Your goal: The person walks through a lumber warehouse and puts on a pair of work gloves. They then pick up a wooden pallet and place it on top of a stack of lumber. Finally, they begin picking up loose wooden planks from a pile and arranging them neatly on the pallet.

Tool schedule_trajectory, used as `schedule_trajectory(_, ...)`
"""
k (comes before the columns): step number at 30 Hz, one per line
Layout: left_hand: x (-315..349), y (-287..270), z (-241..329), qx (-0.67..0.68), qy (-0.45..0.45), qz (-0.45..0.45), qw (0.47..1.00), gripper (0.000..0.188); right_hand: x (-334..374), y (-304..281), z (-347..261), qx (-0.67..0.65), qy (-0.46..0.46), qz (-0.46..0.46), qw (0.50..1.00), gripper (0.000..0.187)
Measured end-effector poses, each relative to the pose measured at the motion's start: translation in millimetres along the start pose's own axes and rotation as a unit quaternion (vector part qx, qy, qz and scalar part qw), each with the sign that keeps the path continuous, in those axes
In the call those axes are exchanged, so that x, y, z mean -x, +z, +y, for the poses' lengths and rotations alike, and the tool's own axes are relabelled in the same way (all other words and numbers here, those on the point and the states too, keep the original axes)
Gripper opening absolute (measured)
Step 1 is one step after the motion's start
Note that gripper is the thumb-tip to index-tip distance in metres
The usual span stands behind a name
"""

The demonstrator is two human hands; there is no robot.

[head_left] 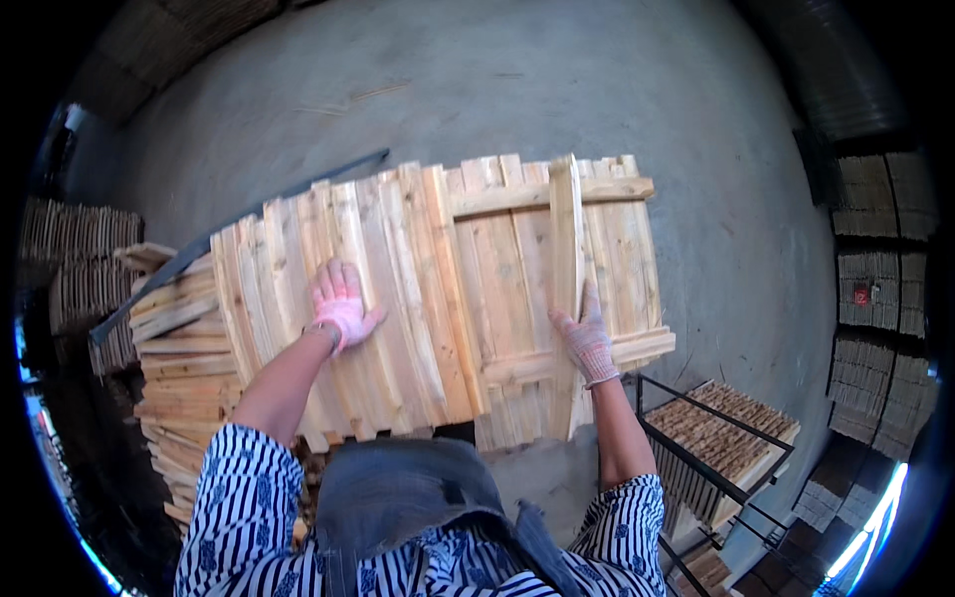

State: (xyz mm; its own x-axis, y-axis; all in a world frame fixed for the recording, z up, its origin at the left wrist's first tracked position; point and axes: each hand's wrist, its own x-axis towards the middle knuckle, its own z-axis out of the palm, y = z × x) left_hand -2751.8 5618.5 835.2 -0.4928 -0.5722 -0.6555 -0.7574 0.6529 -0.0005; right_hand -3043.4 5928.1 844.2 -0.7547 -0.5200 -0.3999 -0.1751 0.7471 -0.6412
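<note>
Head view, looking down at a person in a blue and white striped shirt and dark apron working over pale wooden slats. At the far left, stacks of thin wood pieces (pixel 75 264) stand by the wall. Next to them a pile of loose slats (pixel 174 368) rises beside the person's left arm, with a long dark bar (pixel 229 224) slanting across its top. In the middle, a row of slats (pixel 398 289) lies side by side, forming a broad flat sheet tilted slightly to the left. The left hand (pixel 341 310), in a pink knitted glove, rests flat on this row, fingers (pixel 336 279) spread open and pressing down, gripping nothing. Just right of the row sits a wooden panel (pixel 617 249) made of slats joined by two cross battens, one near the far edge and one near the person. A single slat (pixel 565 298) stands on its long edge across this panel, running from the far batten toward the person. The right hand (pixel 587 343), in a white and red knitted glove, holds this slat at its near part, fingers closed around its edge. To the right, a dark metal rack (pixel 736 438) carries a flat bundle of thin strips. Further right, more stacked wood (pixel 880 259) lines the wall. Grey concrete floor (pixel 517 90) lies beyond.
</note>
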Motion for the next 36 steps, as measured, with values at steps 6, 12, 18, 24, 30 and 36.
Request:
schedule_trajectory(6,0.8,5.3,-5.3,0.01,0.017,0.023,1.0,0.11,16.7,72.8,-69.9,-0.043,-0.03,-0.215,0.975,0.081)
schedule_trajectory(12,-4.3,11.1,-1.0,0.022,0.024,0.05,0.998,0.11,25.2,156.0,-74.4,-0.115,-0.006,-0.124,0.986,0.083)
schedule_trajectory(18,1.8,17.9,-11.1,0.071,-0.001,0.131,0.989,0.107,22.6,165.0,-102.3,0.157,-0.108,-0.005,0.982,0.091)
schedule_trajectory(24,3.7,15.4,1.1,0.105,0.025,0.126,0.986,0.105,-20.9,91.8,-33.3,0.086,-0.089,0.037,0.992,0.068)
schedule_trajectory(30,17.4,12.5,-8.4,0.142,0.028,0.096,0.985,0.108,22.5,145.2,-82.9,0.14,-0.023,-0.021,0.99,0.062)
schedule_trajectory(36,-16.0,38.7,-11.3,0.027,0.052,0.265,0.962,0.064,3.4,145.0,-80.0,0.266,-0.031,0.013,0.963,0.068)
